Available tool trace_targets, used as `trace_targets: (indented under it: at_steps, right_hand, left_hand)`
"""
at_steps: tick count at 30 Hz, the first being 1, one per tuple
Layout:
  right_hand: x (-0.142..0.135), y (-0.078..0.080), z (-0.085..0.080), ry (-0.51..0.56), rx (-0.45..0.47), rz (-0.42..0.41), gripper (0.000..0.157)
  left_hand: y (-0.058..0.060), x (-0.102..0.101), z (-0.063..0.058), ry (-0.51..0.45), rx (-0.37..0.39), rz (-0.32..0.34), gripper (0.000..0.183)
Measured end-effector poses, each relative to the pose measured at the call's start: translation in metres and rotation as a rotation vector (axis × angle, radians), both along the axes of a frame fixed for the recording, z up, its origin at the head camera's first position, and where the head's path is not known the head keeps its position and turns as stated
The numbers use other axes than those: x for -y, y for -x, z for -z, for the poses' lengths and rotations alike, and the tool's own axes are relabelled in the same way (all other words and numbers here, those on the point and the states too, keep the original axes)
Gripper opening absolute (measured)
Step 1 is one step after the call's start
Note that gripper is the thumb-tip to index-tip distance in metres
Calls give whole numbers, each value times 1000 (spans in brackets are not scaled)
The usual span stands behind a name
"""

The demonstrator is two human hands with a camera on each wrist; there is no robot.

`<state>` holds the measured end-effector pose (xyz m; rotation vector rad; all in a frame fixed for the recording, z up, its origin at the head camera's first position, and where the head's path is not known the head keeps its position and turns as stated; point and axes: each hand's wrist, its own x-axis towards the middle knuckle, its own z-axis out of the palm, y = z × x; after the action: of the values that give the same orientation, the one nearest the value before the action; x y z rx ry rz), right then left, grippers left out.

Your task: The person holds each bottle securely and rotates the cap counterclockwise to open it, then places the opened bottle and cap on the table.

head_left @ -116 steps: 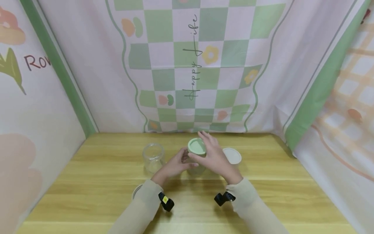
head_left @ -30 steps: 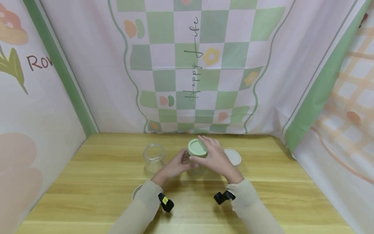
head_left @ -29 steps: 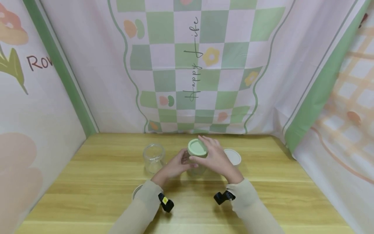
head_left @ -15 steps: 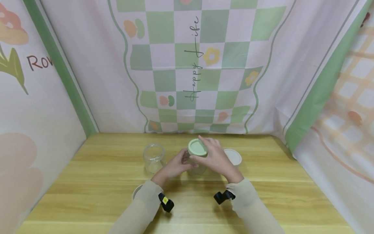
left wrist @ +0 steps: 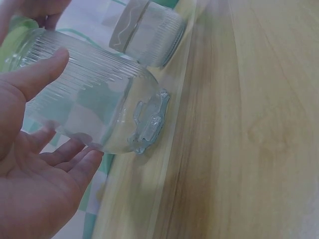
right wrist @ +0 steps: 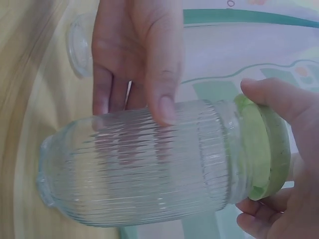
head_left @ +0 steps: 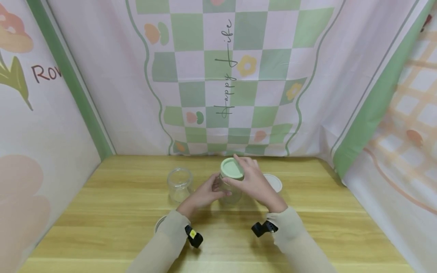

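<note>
A ribbed clear glass jar (right wrist: 154, 174) stands on the table in front of me. My left hand (head_left: 205, 193) holds its side, the thumb (left wrist: 47, 74) on the near face and the other fingers round the far side. At the jar's mouth is a pale green lid (head_left: 231, 168), which my right hand (head_left: 255, 184) grips by the rim between thumb and fingers. In the right wrist view the lid sits askew, tilted against the threaded neck, with part of its inner side showing. The jar looks empty.
An uncovered glass jar (head_left: 179, 185) stands to the left. Behind my right hand is another ribbed jar (left wrist: 157, 37) with a white lid (head_left: 273, 182). A round, pale-rimmed object (head_left: 159, 223) is partly hidden under the left sleeve. A patterned curtain (head_left: 222, 94) hangs behind the table.
In the last half second, my right hand has moved slightly up and right, and the green lid has risen with it. The left hand has stayed in place on the jar.
</note>
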<state>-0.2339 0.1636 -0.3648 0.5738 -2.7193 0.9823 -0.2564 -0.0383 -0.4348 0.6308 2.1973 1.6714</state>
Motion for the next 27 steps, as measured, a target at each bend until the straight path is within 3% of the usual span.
trace_targets:
  at_steps: [14,21,27]
  right_hand:
    - [-6,-21,-20,49,-21,-70,89]
    - [-9,-36,-26,0,-75,-93,88]
    - [-12,-47,-27,-40,-67,-133,86]
  left_hand:
    - [2,1,2,-39,14,27,78]
    - [3,2,4,-34,6,33,80]
    - [3,3,4,-29,1,38,83]
